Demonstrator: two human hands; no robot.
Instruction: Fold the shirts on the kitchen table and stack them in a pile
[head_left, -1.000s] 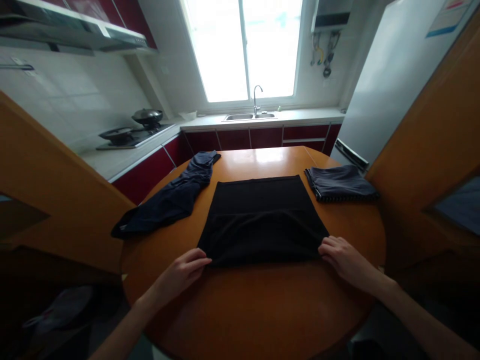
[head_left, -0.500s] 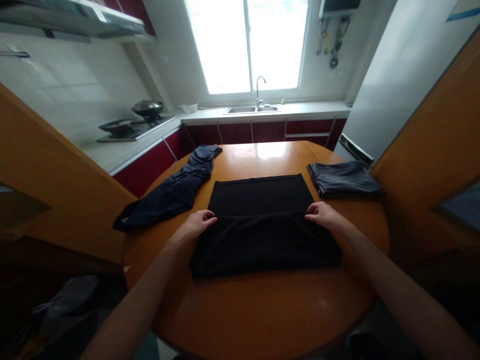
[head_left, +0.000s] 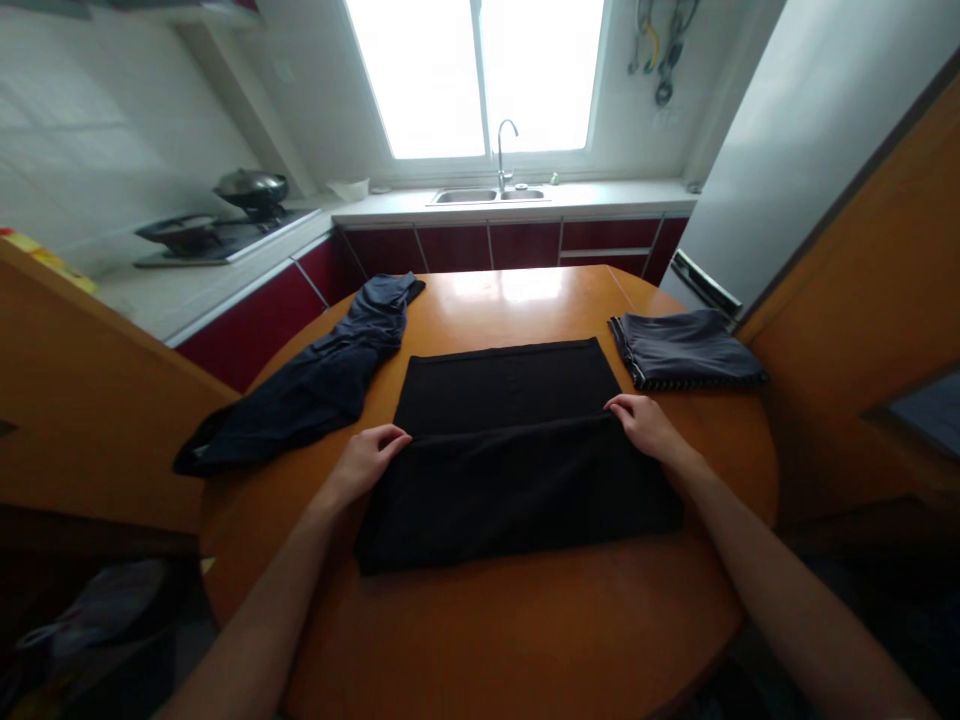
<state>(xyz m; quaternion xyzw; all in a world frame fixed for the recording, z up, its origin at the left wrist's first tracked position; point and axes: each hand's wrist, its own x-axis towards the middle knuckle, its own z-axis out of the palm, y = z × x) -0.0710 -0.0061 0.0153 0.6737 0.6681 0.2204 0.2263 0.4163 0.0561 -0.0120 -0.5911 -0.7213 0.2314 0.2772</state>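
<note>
A black garment, its exact kind not clear, lies partly folded on the wooden table. Its near part is doubled over, and the folded layer's edge runs across the middle. My left hand pinches the left end of that edge between thumb and fingers. At the right end, my right hand pinches the same edge, slightly farther from me. Beyond the edge, the far part of the cloth lies flat.
A crumpled dark blue garment lies at the table's left. On the right sits a neatly folded grey garment. Behind the table are a counter with a sink and a stove with pans. A fridge stands at right.
Both hands have moved from the near corners of the black garment to the folded layer's edge and now pinch it. The view has tilted down slightly.
</note>
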